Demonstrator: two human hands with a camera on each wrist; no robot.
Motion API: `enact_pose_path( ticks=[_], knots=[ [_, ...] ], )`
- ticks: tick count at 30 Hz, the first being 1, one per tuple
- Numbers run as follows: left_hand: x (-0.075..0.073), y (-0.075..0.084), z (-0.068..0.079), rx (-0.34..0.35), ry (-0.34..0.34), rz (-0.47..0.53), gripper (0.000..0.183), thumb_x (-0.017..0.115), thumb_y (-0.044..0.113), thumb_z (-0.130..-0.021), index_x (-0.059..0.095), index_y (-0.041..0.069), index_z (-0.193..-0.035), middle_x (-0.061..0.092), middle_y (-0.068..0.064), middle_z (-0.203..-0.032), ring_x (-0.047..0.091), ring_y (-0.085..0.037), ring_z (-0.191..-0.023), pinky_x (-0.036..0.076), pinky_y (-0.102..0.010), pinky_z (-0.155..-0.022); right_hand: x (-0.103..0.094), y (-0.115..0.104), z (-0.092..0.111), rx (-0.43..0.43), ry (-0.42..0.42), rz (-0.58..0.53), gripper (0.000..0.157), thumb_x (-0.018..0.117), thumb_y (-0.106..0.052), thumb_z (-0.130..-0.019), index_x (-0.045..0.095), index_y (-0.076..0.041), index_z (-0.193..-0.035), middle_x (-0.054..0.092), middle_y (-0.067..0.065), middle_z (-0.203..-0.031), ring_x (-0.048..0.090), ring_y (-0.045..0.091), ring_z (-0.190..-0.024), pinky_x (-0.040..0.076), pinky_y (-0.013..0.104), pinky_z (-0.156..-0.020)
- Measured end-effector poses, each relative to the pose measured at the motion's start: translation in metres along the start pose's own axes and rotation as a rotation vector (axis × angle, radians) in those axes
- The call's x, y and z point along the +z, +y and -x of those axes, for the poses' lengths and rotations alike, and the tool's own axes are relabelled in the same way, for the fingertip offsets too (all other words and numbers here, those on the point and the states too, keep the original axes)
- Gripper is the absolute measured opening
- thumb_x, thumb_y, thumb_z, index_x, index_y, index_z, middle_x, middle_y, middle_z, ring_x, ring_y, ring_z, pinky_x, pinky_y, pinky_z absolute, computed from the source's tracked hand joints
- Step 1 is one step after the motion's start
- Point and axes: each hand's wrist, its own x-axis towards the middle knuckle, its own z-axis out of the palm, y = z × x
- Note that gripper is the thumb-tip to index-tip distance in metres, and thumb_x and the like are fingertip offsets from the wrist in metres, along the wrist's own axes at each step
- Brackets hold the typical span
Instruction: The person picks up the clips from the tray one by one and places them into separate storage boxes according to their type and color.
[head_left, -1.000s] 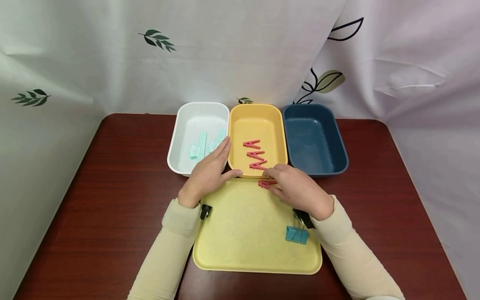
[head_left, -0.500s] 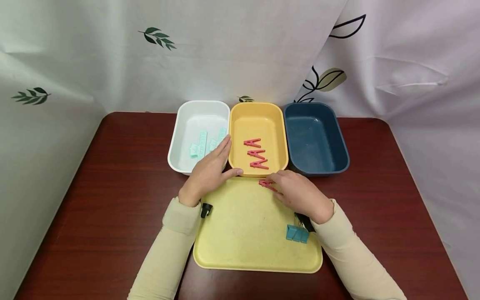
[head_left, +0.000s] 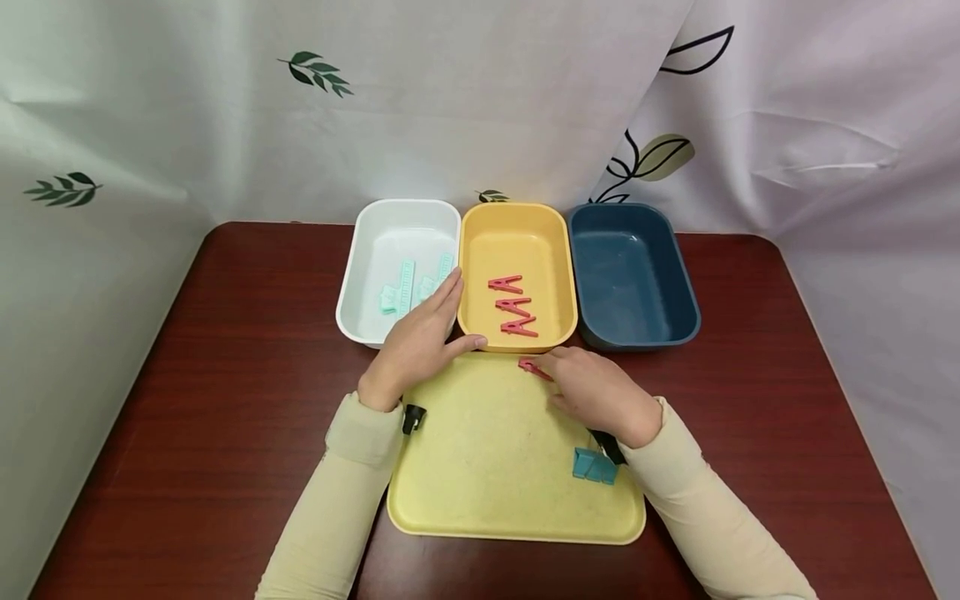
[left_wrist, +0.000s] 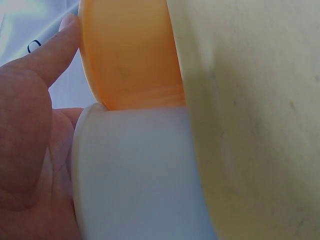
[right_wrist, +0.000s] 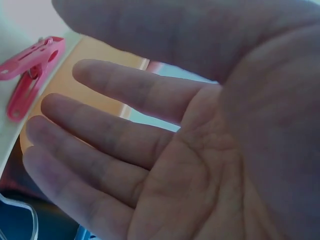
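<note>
My left hand (head_left: 420, 346) lies over the near right corner of the white bin (head_left: 352, 283), its fingers extended and its thumb on the front rim of the yellow bin (head_left: 517, 346). A red clothespin (head_left: 532, 367) lies on the yellow tray (head_left: 487, 450) just below that rim, with my right hand (head_left: 596, 387) above it. In the right wrist view the fingers of the right hand (right_wrist: 165, 145) are spread loosely, apart from the pink-looking clothespin (right_wrist: 34, 75). Several mint-green clips (head_left: 406, 287) are in the white bin, partly behind the left hand.
Several red clothespins (head_left: 516, 306) lie in the yellow bin. To its right stands a dark blue bin (head_left: 630, 283). A teal binder clip (head_left: 595, 465) rests on the tray near the right wrist. Bins and tray are on a dark red wooden table (head_left: 247, 375).
The red clothespin on the tray has turned, its legs now slanting down to the right. My right hand has shifted slightly down beside it. My left hand stays in place.
</note>
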Motion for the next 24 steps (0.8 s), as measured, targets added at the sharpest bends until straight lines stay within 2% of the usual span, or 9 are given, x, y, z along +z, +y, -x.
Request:
enact_pose_path(
  ticks=[4,8,11,17,24],
  knots=[
    [0.000,0.000,0.000,-0.001,-0.003,-0.002,0.098,0.065,0.055,-0.094,0.016,0.001,-0.160,0.009,-0.006,-0.169,0.022,-0.024,-0.151,0.028,-0.041,-0.119,0.000,-0.002,-0.003,0.012,-0.044,0.025,0.058,0.079,-0.015,-0.088,0.059,-0.005,-0.141,0.067,0.013,-0.123,0.064,0.024,-0.098,0.057,0.036,-0.078],
    [0.000,0.000,0.000,-0.001,-0.005,-0.001,0.098,0.065,0.054,-0.094,0.016,0.000,-0.160,0.009,-0.006,-0.168,0.021,-0.024,-0.151,0.028,-0.042,-0.119,0.000,-0.003,-0.005,0.024,-0.069,0.043,0.059,0.079,-0.017,-0.088,0.057,-0.006,-0.143,0.065,0.014,-0.127,0.064,0.024,-0.098,0.056,0.037,-0.080],
    [0.000,0.000,0.000,-0.003,-0.004,-0.001,0.098,0.065,0.054,-0.094,0.016,0.000,-0.160,0.009,-0.006,-0.169,0.022,-0.024,-0.151,0.028,-0.042,-0.119,0.001,-0.003,-0.005,0.030,-0.080,0.049,0.059,0.079,-0.016,-0.088,0.058,-0.005,-0.141,0.066,0.015,-0.123,0.064,0.024,-0.094,0.056,0.037,-0.080],
    [0.000,0.000,0.000,-0.010,-0.005,0.005,0.098,0.065,0.054,-0.094,0.016,0.001,-0.160,0.009,-0.005,-0.169,0.023,-0.024,-0.151,0.029,-0.042,-0.118,0.005,-0.005,-0.008,-0.013,-0.048,0.059,0.039,0.078,-0.009,-0.088,0.067,-0.003,-0.125,0.067,0.012,-0.105,0.063,0.024,-0.089,0.055,0.037,-0.080],
    [-0.001,0.000,0.000,-0.014,-0.006,0.003,0.098,0.064,0.054,-0.094,0.016,0.001,-0.160,0.009,-0.005,-0.169,0.023,-0.024,-0.151,0.029,-0.042,-0.118,0.009,-0.007,-0.014,-0.034,-0.010,0.072,0.024,0.070,-0.008,-0.095,0.071,-0.007,-0.119,0.067,0.009,-0.097,0.061,0.020,-0.083,0.054,0.034,-0.074]
  ],
)
